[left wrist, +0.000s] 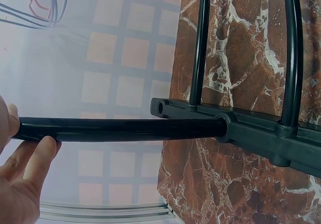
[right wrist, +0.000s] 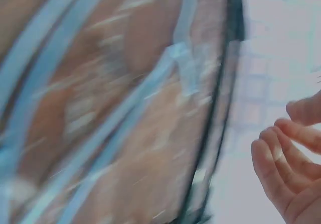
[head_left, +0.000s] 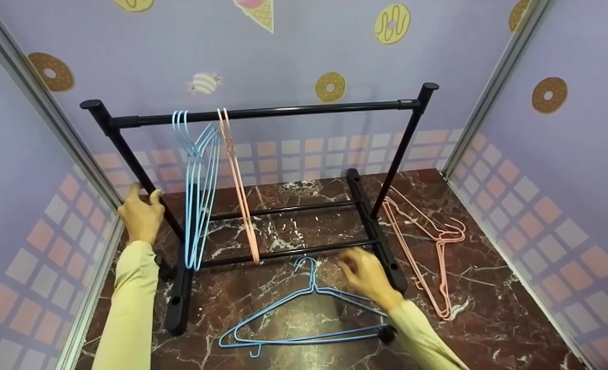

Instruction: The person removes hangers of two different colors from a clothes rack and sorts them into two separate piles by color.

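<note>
A black clothes rack (head_left: 263,110) stands on a marble floor. Several blue hangers (head_left: 196,154) and a pink hanger (head_left: 234,169) hang from its top bar. My left hand (head_left: 140,205) grips the rack's left upright pole (left wrist: 120,128); the left wrist view shows the thumb above the pole and the fingers (left wrist: 37,153) below it. My right hand (head_left: 359,268) is blurred and hovers just above the blue hangers (head_left: 304,308) lying on the floor in front of the rack. Its fingers (right wrist: 288,158) are loosely curled and hold nothing.
Pink hangers (head_left: 430,241) lie on the floor to the right of the rack's right foot (head_left: 378,236). The left foot (left wrist: 261,133) carries two low cross rods. Patterned walls close in at the left, back and right.
</note>
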Demonstrator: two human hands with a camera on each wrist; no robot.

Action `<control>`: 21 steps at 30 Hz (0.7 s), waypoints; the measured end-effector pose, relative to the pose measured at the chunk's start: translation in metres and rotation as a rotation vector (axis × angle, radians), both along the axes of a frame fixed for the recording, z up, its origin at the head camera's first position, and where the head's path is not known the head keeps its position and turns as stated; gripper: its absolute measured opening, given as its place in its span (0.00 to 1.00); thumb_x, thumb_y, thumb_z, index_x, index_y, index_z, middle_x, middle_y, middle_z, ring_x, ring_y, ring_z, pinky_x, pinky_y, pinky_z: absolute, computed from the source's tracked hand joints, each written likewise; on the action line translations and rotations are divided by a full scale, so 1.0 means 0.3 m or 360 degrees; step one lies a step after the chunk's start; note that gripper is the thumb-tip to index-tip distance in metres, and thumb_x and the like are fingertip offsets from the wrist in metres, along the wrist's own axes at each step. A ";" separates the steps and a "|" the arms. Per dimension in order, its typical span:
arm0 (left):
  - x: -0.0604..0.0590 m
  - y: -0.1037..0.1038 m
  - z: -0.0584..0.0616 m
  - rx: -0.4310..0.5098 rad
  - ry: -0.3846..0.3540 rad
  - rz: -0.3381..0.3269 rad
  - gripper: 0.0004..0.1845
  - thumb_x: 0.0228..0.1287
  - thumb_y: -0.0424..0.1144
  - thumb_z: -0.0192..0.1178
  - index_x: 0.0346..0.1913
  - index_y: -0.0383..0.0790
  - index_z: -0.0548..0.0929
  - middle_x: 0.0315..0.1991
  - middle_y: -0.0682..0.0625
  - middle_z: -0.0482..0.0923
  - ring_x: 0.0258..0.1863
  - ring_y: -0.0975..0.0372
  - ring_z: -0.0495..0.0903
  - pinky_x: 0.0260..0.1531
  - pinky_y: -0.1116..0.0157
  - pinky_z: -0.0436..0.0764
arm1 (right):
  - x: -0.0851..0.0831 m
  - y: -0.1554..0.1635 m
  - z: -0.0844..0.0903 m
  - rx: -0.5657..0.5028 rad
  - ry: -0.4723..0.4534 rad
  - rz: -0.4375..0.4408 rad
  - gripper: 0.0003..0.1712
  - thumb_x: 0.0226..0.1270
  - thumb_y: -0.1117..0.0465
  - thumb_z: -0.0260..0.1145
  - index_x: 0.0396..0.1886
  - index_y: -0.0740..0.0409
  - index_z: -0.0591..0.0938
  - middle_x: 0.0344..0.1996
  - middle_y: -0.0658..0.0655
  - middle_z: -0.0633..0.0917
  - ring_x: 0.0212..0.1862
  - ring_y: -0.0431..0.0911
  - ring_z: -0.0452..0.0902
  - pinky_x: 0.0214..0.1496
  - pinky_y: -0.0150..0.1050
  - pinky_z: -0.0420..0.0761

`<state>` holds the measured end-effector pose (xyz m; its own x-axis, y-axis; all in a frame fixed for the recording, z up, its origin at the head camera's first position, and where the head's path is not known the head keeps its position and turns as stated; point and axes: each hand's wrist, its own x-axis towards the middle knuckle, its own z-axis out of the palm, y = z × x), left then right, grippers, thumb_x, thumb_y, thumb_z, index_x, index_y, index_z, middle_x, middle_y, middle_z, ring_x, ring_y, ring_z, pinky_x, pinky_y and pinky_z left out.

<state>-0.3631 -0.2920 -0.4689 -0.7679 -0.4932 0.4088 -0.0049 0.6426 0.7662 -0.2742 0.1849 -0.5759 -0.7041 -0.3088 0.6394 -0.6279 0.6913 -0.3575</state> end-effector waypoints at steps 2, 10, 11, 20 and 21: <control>-0.002 -0.002 0.000 -0.0004 0.0008 0.0000 0.15 0.70 0.39 0.62 0.54 0.33 0.79 0.45 0.28 0.84 0.52 0.27 0.75 0.59 0.40 0.70 | -0.033 -0.056 0.068 -0.0041 -0.0030 0.0026 0.07 0.57 0.68 0.73 0.36 0.62 0.86 0.29 0.56 0.86 0.28 0.46 0.82 0.33 0.41 0.82; -0.005 -0.012 0.002 -0.0063 0.0065 0.0031 0.15 0.69 0.39 0.64 0.52 0.33 0.80 0.40 0.29 0.86 0.47 0.30 0.80 0.53 0.40 0.75 | -0.159 -0.267 0.339 -0.0113 -0.0157 0.0147 0.10 0.64 0.66 0.69 0.43 0.65 0.86 0.36 0.61 0.89 0.35 0.52 0.85 0.42 0.45 0.84; -0.005 -0.014 0.003 -0.0068 0.0068 0.0037 0.15 0.69 0.39 0.64 0.52 0.33 0.80 0.40 0.29 0.86 0.47 0.30 0.80 0.53 0.40 0.75 | -0.171 -0.295 0.366 -0.0124 -0.0185 0.0172 0.11 0.65 0.65 0.68 0.44 0.65 0.85 0.39 0.62 0.89 0.37 0.53 0.86 0.45 0.46 0.85; -0.005 -0.005 -0.001 -0.0066 0.0078 0.0037 0.15 0.68 0.39 0.64 0.51 0.32 0.80 0.40 0.29 0.86 0.46 0.30 0.81 0.52 0.40 0.75 | -0.204 -0.502 0.499 -0.0172 -0.0535 0.0339 0.14 0.71 0.62 0.65 0.52 0.65 0.83 0.42 0.60 0.89 0.39 0.48 0.86 0.46 0.35 0.84; -0.005 -0.002 -0.003 -0.0071 0.0085 0.0040 0.15 0.68 0.39 0.64 0.50 0.32 0.80 0.40 0.29 0.86 0.46 0.30 0.81 0.52 0.40 0.75 | -0.204 -0.514 0.504 -0.0174 -0.0546 0.0343 0.14 0.71 0.62 0.65 0.51 0.64 0.83 0.42 0.59 0.89 0.38 0.47 0.86 0.45 0.36 0.84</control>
<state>-0.3646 -0.2926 -0.4697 -0.7321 -0.4926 0.4706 0.0184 0.6763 0.7364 -0.3353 0.0307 -0.4248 -0.8087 -0.4159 0.4160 -0.5857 0.5035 -0.6352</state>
